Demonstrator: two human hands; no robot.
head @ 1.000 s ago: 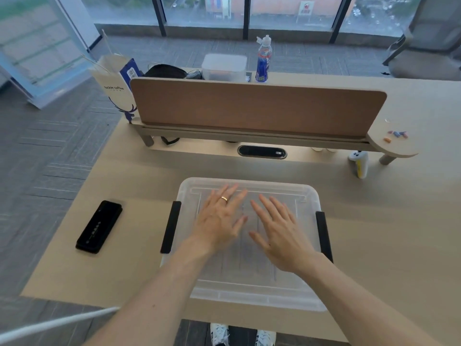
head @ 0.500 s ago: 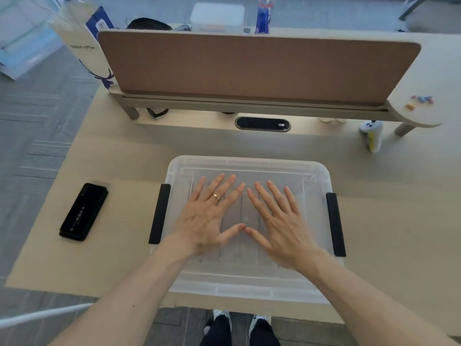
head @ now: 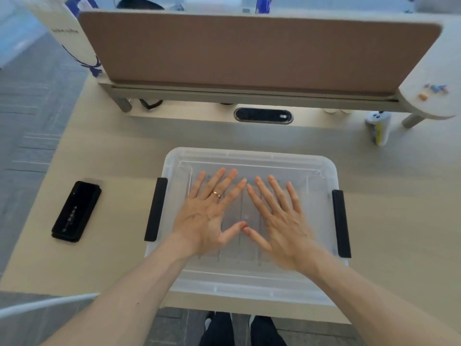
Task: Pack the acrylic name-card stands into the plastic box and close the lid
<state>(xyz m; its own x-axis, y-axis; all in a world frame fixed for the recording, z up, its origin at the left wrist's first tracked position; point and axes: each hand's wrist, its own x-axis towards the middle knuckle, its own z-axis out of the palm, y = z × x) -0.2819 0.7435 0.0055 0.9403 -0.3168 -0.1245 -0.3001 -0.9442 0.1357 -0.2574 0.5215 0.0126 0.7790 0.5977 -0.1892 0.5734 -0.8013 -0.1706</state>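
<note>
A clear plastic box (head: 249, 288) sits at the desk's near edge with its translucent lid (head: 249, 158) lying on top. Black latches flank it, one on the left (head: 156, 209) and one on the right (head: 341, 223). My left hand (head: 208, 216), wearing a gold ring, lies flat on the lid with fingers spread. My right hand (head: 279, 221) lies flat beside it, thumb tips nearly touching. Faint upright clear shapes show through the lid under my hands; the acrylic stands cannot be made out clearly.
A black remote-like device (head: 76, 212) lies left of the box. A brown divider panel (head: 249, 51) crosses the back of the desk (head: 112, 158), with a black socket slot (head: 263, 116) below it. A small white and yellow item (head: 379, 128) stands at right. A paper bag (head: 72, 38) is far left.
The view has tilted down and closer to the box. Both hands stay flat on the lid, fingers spreading a little wider and thumbs meeting.
</note>
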